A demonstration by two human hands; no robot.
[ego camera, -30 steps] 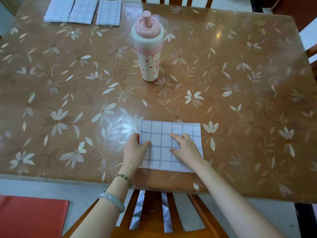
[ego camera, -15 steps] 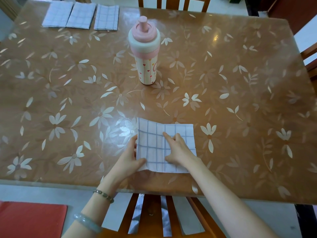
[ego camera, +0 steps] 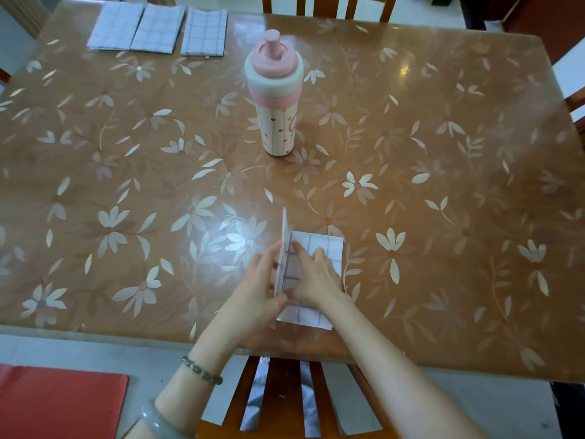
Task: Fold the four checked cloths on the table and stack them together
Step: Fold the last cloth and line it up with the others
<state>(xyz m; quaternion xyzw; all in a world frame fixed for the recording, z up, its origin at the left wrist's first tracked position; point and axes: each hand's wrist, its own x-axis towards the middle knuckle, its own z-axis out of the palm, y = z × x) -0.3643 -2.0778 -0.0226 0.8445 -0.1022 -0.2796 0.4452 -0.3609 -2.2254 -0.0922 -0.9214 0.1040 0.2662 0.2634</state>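
A white checked cloth [ego camera: 326, 248] lies near the table's front edge, its left half raised upright along a middle crease. My left hand [ego camera: 261, 280] pinches that raised flap from the left side. My right hand [ego camera: 316, 275] presses flat on the lying half, fingers at the crease. Three folded checked cloths lie side by side at the far left corner: one [ego camera: 114, 26], a second [ego camera: 157, 28], and a third [ego camera: 204, 31] a little apart to the right.
A pink-capped bottle [ego camera: 275, 99] stands upright mid-table, beyond the cloth. The table [ego camera: 443, 201] has a glossy brown floral cover. Wooden chairs stand at the near edge [ego camera: 285, 391] and far edge [ego camera: 329, 6]. A red mat [ego camera: 57, 403] lies on the floor at left.
My left hand has lifted the cloth's left half from flat to upright, swinging it toward the right. My right hand has stayed pressing on the right half.
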